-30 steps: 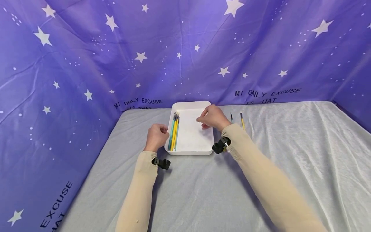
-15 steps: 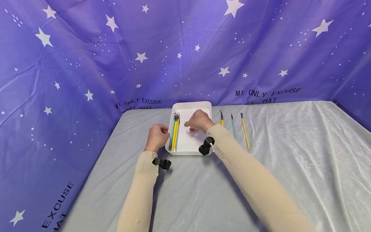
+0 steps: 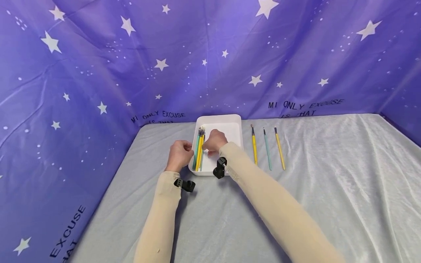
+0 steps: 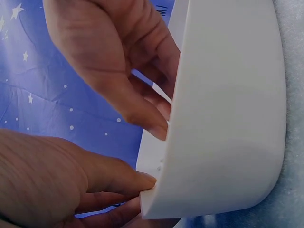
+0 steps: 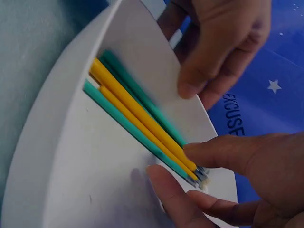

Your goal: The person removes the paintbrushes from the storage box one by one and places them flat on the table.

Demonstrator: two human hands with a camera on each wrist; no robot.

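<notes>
A white rectangular tray (image 3: 231, 120) lies on the cloth, with several teal and yellow paintbrushes (image 5: 137, 114) side by side along its left wall, bristles toward the far end. My left hand (image 3: 178, 155) pinches the tray's left rim, thumb on the inner side in the right wrist view and the other fingers outside. My right hand (image 3: 215, 141) is inside the tray at the brushes. Its spread fingertips (image 5: 164, 183) straddle the bundle near the metal ferrules; one finger touches a yellow handle, another lies close by a teal one.
To the right of the tray lie a yellow paintbrush (image 3: 254, 146), a teal paintbrush (image 3: 267, 151) and another yellow paintbrush (image 3: 280, 149), spaced apart. The table wears a wrinkled grey cloth (image 3: 329, 182). A purple star-printed curtain (image 3: 210, 80) hangs behind it and at both sides.
My right hand has moved left across the tray to the brushes, uncovering the loose brushes on the right. My left hand keeps its hold on the rim.
</notes>
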